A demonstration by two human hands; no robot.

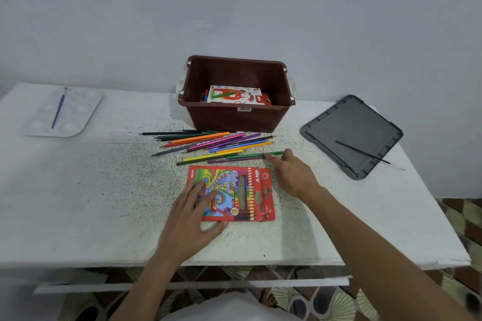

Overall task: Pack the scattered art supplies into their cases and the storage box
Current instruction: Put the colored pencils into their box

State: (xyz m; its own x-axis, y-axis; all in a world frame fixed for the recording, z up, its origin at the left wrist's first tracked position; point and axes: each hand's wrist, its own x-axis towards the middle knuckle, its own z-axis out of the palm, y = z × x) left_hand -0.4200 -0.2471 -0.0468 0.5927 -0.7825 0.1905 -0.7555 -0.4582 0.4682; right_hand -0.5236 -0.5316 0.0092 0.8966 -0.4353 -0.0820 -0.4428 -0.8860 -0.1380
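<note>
A red colour pencil case (242,190) lies flat on the white table. My left hand (194,214) rests on its left end, fingers spread on top and thumb at its near edge. Behind it several loose coloured pencils (208,142) lie scattered in front of the brown storage box (240,120), which holds an oil pastels pack (234,95). My right hand (292,173) reaches to the right end of a green pencil (250,155), thumb and forefinger pinching it.
A white paint palette (78,122) with a blue brush (58,109) lies at the far left. The grey box lid (352,133) with a thin black brush (362,152) on it lies at the right, near the table's edge (260,262).
</note>
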